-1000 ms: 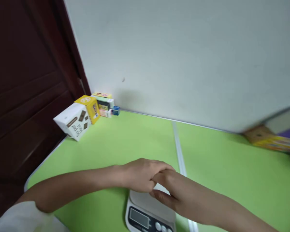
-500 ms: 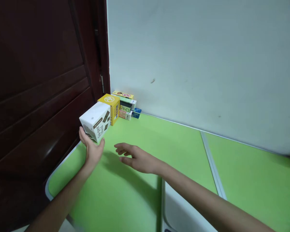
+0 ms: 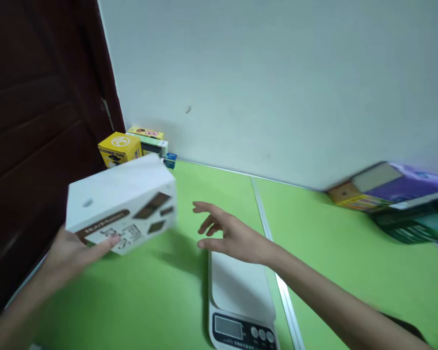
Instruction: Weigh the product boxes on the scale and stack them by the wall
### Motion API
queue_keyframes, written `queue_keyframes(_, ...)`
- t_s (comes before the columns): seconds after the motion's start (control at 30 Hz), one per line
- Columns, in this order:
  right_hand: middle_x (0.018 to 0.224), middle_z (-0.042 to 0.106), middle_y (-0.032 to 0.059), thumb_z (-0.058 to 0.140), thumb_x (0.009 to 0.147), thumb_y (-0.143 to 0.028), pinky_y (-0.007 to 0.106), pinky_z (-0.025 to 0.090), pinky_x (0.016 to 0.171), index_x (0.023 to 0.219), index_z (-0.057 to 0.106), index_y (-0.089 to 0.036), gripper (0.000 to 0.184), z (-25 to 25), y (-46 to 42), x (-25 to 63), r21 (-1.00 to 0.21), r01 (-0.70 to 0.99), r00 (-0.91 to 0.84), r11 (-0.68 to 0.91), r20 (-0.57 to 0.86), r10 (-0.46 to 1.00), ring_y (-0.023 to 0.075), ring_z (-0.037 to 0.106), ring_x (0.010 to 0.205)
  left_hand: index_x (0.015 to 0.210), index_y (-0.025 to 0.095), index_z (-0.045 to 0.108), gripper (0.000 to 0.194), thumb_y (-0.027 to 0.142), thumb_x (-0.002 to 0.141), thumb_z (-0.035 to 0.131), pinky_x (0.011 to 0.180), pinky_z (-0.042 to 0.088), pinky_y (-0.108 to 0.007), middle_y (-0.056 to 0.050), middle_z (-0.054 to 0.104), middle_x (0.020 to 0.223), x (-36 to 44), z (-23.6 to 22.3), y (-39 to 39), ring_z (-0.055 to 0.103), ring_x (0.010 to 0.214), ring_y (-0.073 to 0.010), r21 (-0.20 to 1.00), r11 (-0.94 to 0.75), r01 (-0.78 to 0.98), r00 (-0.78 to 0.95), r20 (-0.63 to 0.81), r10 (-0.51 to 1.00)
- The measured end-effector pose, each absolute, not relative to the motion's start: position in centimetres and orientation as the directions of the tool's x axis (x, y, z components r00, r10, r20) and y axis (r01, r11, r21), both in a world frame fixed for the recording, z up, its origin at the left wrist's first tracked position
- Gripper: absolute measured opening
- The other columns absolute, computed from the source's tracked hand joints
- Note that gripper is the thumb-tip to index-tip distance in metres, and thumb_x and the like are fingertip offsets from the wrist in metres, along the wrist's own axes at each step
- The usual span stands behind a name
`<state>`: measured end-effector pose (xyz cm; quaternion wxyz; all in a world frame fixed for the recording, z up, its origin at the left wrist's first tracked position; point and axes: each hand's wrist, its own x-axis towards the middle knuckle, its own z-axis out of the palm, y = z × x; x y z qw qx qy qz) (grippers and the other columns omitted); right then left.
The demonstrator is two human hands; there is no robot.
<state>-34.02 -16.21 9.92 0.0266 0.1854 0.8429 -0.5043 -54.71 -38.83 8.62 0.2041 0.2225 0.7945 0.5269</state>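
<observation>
My left hand (image 3: 73,250) grips a white box with brown chocolate pictures (image 3: 122,206) from below and holds it above the green table (image 3: 343,248), left of centre. My right hand (image 3: 233,236) hovers open, fingers spread, just over the far end of a white kitchen scale (image 3: 241,304) that lies on the table in front of me. The box is blurred by motion. A short gap separates the box from my right hand.
A yellow box (image 3: 118,148) and a small stack of flat boxes (image 3: 151,141) sit in the far left corner by the wall. More boxes, purple, orange and dark green (image 3: 394,192), lie at the right. A dark wooden door (image 3: 32,121) stands left.
My left hand has closed on the white box, lifted it from beside the yellow box and brought it toward me. My right hand drew back over the scale.
</observation>
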Motion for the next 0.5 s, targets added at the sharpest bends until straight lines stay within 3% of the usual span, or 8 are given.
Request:
queue_keyframes(0.07,0.126,0.057,0.0143,0.077,0.07,-0.041,0.042,0.056,0.082,0.149,0.02,-0.023,0.099,10.9,-15.8,-31.5,-0.844,0.342,-0.926,0.413,-0.228,0.301,0.0237,0.064,0.095,0.097,0.023,0.067,0.048,0.031,0.051,0.079,0.076,0.062,-0.043,-0.006,0.076,0.089,-51.7,9.8,-37.5,0.071,0.086,-0.0313,0.949,0.313,0.034,-0.657,-0.214,0.722)
queue_keyframes(0.13,0.125,0.059,0.0123,0.079,0.067,-0.043,0.043,0.055,0.085,0.149,0.019,-0.025,0.104,11.6,-15.7,-28.9,-0.863,0.307,-0.935,0.402,-0.193,0.299,0.0267,0.063,0.102,0.104,0.024,0.066,0.051,0.03,0.055,0.079,0.074,0.062,-0.04,-0.006,0.075,0.093,-49.0,10.2,-35.4,0.072,0.086,-0.0298,0.968,0.25,-0.017,-0.505,-0.224,0.834)
queue_keyframes(0.27,0.132,0.057,0.0101,0.076,0.072,-0.042,0.046,0.048,0.099,0.142,0.037,-0.026,0.082,11.7,-15.2,-24.0,-0.874,0.272,-0.915,0.403,-0.105,0.389,0.0293,0.058,0.116,0.121,0.026,0.058,0.064,0.027,0.061,0.08,0.074,0.061,-0.04,-0.008,0.073,0.105,-45.4,9.7,-31.5,0.068,0.1,-0.0308,0.993,0.112,0.037,-0.283,-0.098,0.954)
queue_keyframes(0.37,0.129,0.059,0.0098,0.072,0.076,-0.042,0.048,0.043,0.105,0.135,0.047,-0.026,0.067,10.7,-14.7,-20.8,-0.855,0.317,-0.883,0.41,-0.108,0.457,0.0305,0.056,0.119,0.127,0.027,0.053,0.067,0.025,0.065,0.078,0.081,0.059,-0.043,-0.01,0.069,0.114,-43.9,9.0,-29.6,0.068,0.099,-0.0302,0.99,0.073,0.121,-0.154,-0.054,0.987)
queue_keyframes(0.5,0.131,0.057,0.0118,0.073,0.075,-0.037,0.05,0.046,0.101,0.142,0.038,-0.025,0.076,8.1,-14.3,-18.1,-0.865,0.364,-0.859,0.345,-0.168,0.484,0.0317,0.056,0.117,0.133,0.026,0.047,0.076,0.025,0.064,0.079,0.087,0.057,-0.047,-0.012,0.066,0.12,-42.4,7.7,-28.5,0.067,0.103,-0.0317,0.97,0.091,0.227,-0.128,-0.063,0.99)
